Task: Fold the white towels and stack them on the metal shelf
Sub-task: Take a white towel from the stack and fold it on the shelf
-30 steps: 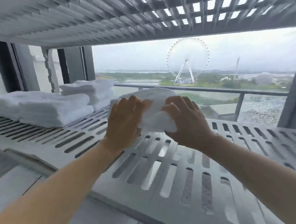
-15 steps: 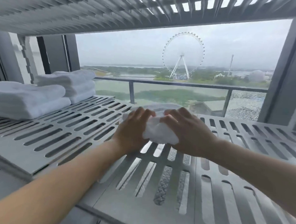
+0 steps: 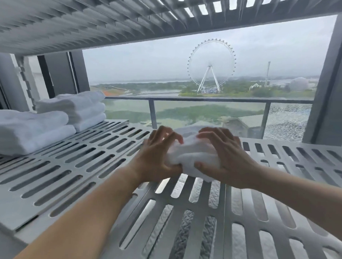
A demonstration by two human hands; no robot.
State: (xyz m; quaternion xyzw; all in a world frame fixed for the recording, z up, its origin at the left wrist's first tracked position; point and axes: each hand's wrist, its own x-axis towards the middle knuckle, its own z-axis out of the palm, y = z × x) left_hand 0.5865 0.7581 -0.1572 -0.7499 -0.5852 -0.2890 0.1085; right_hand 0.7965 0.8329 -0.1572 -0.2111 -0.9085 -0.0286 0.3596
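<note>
Lowered since 1 second ago, from mid-air down to the slats of the metal shelf (image 3: 67, 176). Far left: 2 piles of folded towels, front stack (image 3: 28, 132) and back stack (image 3: 77, 108), just beside each other, probably kept at that end to leave the middle free. Next, left hand (image 3: 157, 154), fingers curled over the top of the small folded towel (image 3: 192, 155), thumb at its near edge. Mirrored by right hand (image 3: 223, 158) on the other side, thumb pinching the front fold. Gripped from both sides most likely to stop the folds springing open while setting down. Seemingly resting on the slats mid-shelf, well apart from the 2 piles, so perhaps the start of a 3rd pile or due a slide leftward. Beyond, railing (image 3: 206, 100) and Ferris wheel (image 3: 211, 65).
</note>
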